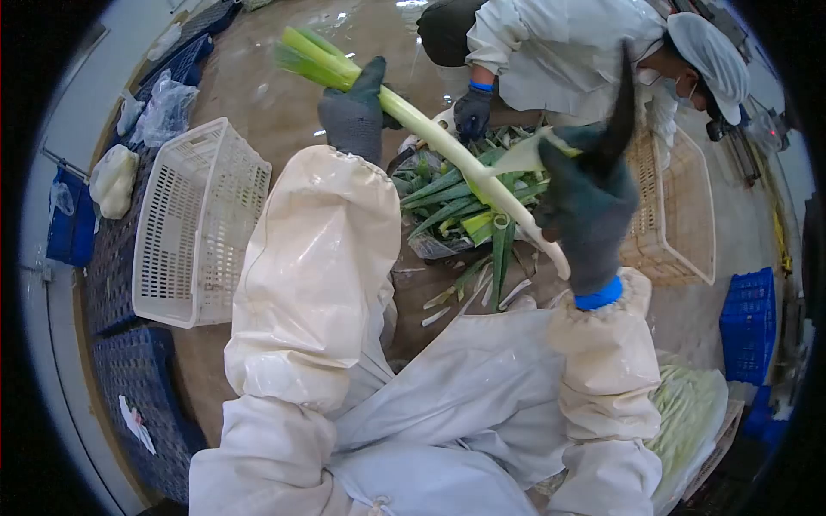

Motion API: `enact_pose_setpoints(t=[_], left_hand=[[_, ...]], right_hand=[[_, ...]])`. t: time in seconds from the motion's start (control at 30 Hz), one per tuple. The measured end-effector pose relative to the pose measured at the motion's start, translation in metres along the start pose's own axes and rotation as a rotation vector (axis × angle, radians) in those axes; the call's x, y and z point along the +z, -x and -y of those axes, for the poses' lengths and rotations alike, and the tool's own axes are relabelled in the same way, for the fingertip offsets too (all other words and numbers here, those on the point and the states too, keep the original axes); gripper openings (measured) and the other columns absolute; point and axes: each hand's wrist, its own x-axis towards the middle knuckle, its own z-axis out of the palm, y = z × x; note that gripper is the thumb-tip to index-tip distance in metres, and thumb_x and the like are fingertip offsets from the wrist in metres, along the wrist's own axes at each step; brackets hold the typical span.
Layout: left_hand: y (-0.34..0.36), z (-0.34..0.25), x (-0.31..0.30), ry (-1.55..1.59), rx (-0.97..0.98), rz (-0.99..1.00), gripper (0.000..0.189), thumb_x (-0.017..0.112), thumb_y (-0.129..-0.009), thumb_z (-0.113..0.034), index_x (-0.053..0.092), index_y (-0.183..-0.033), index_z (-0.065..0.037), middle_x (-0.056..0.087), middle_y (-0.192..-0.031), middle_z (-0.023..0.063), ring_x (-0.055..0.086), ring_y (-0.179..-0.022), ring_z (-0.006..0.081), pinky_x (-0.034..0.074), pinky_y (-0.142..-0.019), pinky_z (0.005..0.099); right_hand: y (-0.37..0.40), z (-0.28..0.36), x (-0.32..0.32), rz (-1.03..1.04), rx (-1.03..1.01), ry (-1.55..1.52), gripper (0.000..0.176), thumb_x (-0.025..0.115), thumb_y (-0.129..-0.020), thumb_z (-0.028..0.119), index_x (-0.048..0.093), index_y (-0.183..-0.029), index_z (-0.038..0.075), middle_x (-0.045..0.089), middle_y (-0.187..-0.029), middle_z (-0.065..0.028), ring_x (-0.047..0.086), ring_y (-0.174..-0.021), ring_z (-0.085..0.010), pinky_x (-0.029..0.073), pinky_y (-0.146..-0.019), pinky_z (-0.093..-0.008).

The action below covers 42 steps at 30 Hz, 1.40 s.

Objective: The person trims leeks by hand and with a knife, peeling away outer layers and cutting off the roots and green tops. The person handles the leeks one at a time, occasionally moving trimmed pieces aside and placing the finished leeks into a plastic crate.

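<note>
My left hand (354,112), in a grey glove, is closed round a leek (439,138) just below its cut green top. The leek's white stalk slants down to the right, its root end beside my right wrist. My right hand (589,202), gloved and slightly blurred, is closed on a black knife (621,103), whose dark part sticks up above the fist. A pale strip of leaf (520,156) stretches from the stalk to the right-hand fingers. Below the leek lies a heap of green leek leaves (460,202), with trimmed scraps on the floor.
A co-worker in white (559,52) bends over the far side of the heap, one gloved hand (472,113) at it. White crates (202,224) (688,206) stand left and right. A blue crate (748,327) and bagged pale stalks (688,413) are at right.
</note>
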Motion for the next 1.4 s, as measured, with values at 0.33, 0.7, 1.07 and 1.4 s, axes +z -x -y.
enact_pose_setpoints(t=[0.33,0.7,1.07,1.4], left_hand=[[-0.021,0.002,-0.020,-0.207,0.110,-0.144,0.027,0.074,-0.080,-0.017,0.055,-0.081,0.002,0.062,-0.065,0.0144,0.064,-0.052,0.0259,0.053,-0.044,0.0366],[-0.033,0.011,-0.023,-0.463,0.268,-0.216,0.032,0.077,-0.077,-0.021,0.056,-0.085,0.002,0.061,-0.063,0.0117,0.060,-0.048,0.0210,0.050,-0.045,0.0351],[-0.012,0.001,-0.007,-0.123,0.102,-0.039,0.033,0.075,-0.080,-0.017,0.055,-0.097,0.003,0.062,-0.070,0.0115,0.061,-0.051,0.0199,0.051,-0.044,0.0340],[0.004,-0.009,-0.003,0.030,-0.084,0.138,0.038,0.071,-0.085,-0.028,0.056,-0.100,0.003,0.063,-0.081,0.0123,0.065,-0.068,0.0245,0.057,-0.062,0.0356]], right_hand=[[-0.013,0.048,-0.053,-0.215,-0.701,0.190,0.012,0.066,-0.086,0.003,0.067,-0.097,-0.001,0.058,-0.059,-0.0049,0.052,-0.042,-0.0100,0.037,-0.038,-0.0219],[-0.005,0.063,-0.101,-0.452,-0.860,0.367,0.030,0.057,-0.085,0.001,0.062,-0.113,-0.009,0.065,-0.074,-0.0091,0.060,-0.059,-0.0142,0.051,-0.051,-0.0264],[-0.025,0.024,-0.067,-0.146,-0.685,0.470,0.033,0.061,-0.084,0.002,0.062,-0.117,-0.002,0.067,-0.085,-0.0044,0.057,-0.064,-0.0090,0.047,-0.054,-0.0239],[-0.004,-0.065,0.005,0.398,0.092,0.181,0.032,0.073,-0.082,0.023,0.067,-0.103,0.000,0.066,-0.082,-0.0031,0.057,-0.068,-0.0078,0.047,-0.061,-0.0241]])
